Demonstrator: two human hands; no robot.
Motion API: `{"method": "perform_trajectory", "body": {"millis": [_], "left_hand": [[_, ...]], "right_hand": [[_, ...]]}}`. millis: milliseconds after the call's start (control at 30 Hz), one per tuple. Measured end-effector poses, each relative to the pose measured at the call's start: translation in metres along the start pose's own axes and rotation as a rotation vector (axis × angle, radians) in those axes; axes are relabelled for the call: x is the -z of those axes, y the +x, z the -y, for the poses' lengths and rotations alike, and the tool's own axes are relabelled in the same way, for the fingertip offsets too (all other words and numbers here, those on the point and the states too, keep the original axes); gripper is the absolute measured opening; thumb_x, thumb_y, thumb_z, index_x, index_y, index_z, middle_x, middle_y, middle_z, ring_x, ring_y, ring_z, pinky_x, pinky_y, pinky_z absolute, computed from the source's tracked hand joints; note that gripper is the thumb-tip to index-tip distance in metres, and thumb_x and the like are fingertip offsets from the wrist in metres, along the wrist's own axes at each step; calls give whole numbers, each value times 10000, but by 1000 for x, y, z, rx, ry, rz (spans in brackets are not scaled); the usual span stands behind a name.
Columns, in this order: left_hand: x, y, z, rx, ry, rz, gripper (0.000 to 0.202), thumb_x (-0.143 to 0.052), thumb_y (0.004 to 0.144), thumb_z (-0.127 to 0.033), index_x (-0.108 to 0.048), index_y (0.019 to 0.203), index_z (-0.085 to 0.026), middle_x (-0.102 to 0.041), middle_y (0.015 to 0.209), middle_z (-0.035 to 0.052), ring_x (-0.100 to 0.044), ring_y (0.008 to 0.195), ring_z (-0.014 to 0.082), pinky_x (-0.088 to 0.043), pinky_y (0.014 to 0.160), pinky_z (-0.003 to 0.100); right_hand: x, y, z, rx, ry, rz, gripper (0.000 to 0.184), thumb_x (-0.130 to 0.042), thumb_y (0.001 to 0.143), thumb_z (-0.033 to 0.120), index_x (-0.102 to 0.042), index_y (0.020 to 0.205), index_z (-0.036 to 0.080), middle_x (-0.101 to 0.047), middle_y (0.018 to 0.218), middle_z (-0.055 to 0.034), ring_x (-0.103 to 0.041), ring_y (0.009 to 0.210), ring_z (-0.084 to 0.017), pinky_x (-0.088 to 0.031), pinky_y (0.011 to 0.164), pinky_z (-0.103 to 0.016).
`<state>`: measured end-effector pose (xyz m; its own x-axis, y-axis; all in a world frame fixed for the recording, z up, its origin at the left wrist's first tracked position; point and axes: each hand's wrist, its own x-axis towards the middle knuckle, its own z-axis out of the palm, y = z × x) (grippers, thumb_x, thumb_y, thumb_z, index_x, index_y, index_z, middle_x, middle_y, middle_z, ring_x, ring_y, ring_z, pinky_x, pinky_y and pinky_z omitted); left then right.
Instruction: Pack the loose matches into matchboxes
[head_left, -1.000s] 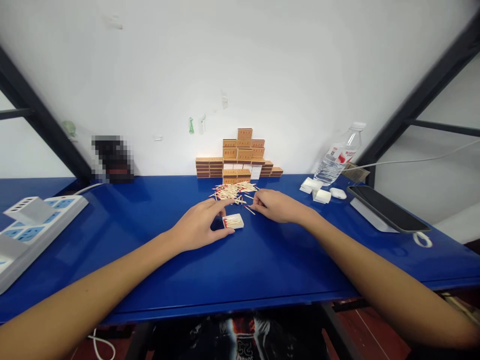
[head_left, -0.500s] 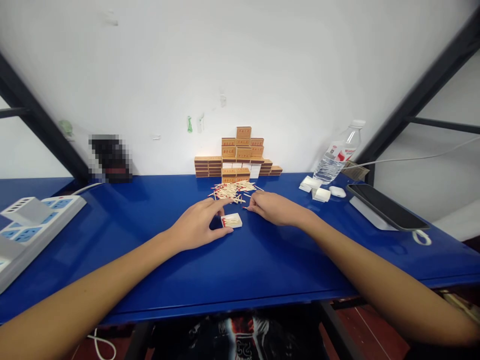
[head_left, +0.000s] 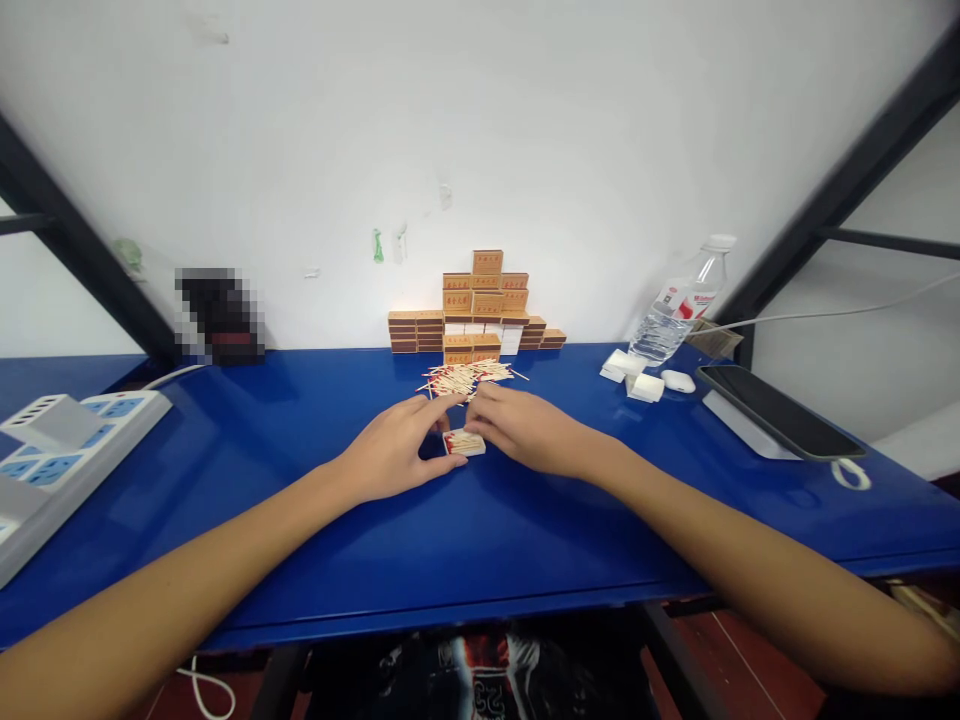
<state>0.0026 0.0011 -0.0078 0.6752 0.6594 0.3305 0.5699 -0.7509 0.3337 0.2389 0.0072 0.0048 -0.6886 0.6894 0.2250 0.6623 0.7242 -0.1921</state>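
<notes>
A small white matchbox tray (head_left: pixel 474 448) with red-headed matches inside lies on the blue table. My left hand (head_left: pixel 401 440) steadies it from the left, the thumb along the near side and the fingers at the far side. Over the tray's right part, my right hand (head_left: pixel 517 425) is closed in a pinch on a match, mostly hidden by the fingers. Just behind both hands spreads a loose pile of matches (head_left: pixel 459 378). Brown matchboxes (head_left: pixel 487 303) stand stacked against the wall beyond the pile.
On the right are white box pieces (head_left: pixel 643 387), a tilted water bottle (head_left: pixel 667 315), a white earphone case (head_left: pixel 678 381) and a phone (head_left: pixel 780 410) propped on a white block. A power strip (head_left: pixel 82 450) lies on the left. The table's front edge (head_left: pixel 450 622) runs nearby.
My right hand has moved left from the table beside the pile to above the tray, carrying a match. My left hand has stayed at the tray.
</notes>
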Motion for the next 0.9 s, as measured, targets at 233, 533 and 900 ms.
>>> {"method": "perform_trajectory", "body": {"millis": [233,533,900], "left_hand": [[0,0,-1,-3,-12,1,653,-702,933,-450,-456,1510,-266,-689,1053,47,-638,968,237,-541,894,418],[0,0,-3,7,-8,20,676,-690,939,-450,-425,1533,-267,-686,1035,48,-630,944,236,-537,857,402],[0,0,-3,-3,-27,12,660,-690,936,-444,-438,1522,-276,-687,1030,45,-640,945,236,-541,866,411]], "right_hand": [[4,0,-42,-165,6,-197,91,-571,995,232,-633,1038,180,-623,1035,-85,-591,856,-195,-446,780,-326],[-15,16,-40,-223,65,-181,190,-653,935,366,-642,952,177,-634,973,-71,-588,838,-191,-432,735,-310],[-3,7,-47,-242,33,-91,119,-632,906,259,-674,961,162,-640,977,-80,-588,831,-185,-431,759,-308]]}}
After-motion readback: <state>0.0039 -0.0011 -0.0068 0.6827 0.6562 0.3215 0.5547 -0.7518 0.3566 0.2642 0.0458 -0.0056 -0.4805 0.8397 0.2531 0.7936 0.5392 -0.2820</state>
